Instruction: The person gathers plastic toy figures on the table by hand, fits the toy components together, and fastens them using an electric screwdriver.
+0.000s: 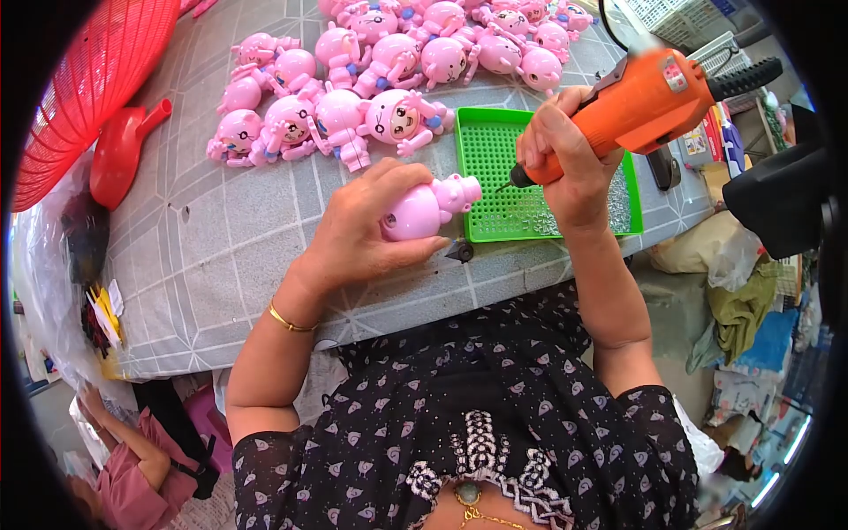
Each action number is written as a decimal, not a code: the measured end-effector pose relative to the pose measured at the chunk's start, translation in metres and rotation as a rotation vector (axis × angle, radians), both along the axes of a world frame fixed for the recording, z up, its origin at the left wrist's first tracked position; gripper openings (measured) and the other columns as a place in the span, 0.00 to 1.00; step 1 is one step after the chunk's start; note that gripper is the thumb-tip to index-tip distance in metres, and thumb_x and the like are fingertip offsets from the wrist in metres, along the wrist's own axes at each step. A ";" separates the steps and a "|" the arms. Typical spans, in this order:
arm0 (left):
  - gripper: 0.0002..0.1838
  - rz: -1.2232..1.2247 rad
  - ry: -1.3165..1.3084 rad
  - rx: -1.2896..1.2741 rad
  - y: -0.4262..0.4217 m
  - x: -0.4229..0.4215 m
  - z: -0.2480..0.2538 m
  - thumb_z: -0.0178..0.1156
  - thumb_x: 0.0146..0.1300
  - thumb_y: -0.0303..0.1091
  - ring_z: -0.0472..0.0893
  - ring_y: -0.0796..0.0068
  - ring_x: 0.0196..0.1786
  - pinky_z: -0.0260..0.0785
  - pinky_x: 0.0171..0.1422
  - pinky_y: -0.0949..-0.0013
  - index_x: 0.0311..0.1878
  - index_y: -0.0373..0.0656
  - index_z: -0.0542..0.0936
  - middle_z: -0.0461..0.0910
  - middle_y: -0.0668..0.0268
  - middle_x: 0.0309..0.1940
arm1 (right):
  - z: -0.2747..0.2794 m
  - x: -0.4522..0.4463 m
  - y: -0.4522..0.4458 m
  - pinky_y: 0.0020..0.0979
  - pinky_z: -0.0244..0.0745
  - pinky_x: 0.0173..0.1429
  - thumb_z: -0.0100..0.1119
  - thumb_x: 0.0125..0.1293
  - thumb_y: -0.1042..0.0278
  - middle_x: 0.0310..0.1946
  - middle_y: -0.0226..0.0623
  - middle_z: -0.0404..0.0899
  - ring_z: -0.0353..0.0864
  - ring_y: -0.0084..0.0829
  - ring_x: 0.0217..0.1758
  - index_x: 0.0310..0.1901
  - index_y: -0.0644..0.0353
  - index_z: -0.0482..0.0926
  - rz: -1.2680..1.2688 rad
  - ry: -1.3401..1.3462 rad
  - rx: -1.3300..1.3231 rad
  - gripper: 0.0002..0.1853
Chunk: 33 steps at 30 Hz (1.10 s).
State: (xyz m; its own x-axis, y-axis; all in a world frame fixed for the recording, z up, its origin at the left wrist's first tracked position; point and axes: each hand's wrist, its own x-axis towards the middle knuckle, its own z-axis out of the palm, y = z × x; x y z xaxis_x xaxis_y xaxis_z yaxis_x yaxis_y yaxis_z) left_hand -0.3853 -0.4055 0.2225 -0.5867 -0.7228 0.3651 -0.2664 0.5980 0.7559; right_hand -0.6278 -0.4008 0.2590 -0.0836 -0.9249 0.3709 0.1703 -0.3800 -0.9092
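My left hand [375,221] is wrapped round a pink toy figure [415,213], its round head toward my palm and its small body pointing right. In my right hand [574,159] is an orange electric screwdriver [632,106], its bit pointing down and left above a green tray [463,177]. Small silvery screws [534,212] lie in that tray. The bit and the toy are apart. Just below the tray's left corner sits a small dark object [460,251] on the table.
Many pink toy figures [393,117] cover the back of the patterned grey table [221,274]. A red basket [88,79] and a red scoop [128,155] are at the left. Another person [141,468] is at lower left. Cloths [746,305] hang at the right.
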 end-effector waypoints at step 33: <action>0.29 -0.004 0.023 0.064 -0.006 0.003 -0.004 0.77 0.46 0.34 0.83 0.61 0.46 0.77 0.52 0.62 0.54 0.39 0.80 0.80 0.57 0.46 | 0.039 0.019 -0.015 0.29 0.67 0.36 0.51 0.74 0.62 0.26 0.26 0.67 0.68 0.21 0.23 0.37 0.52 0.64 0.283 -0.230 -0.193 0.09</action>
State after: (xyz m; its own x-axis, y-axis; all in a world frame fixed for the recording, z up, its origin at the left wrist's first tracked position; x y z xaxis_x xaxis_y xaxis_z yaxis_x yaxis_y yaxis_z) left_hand -0.3828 -0.4112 0.2188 -0.5817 -0.7429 0.3312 -0.2463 0.5490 0.7987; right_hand -0.6089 -0.4162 0.2982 0.0627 -0.8384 0.5414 0.4830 -0.4492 -0.7516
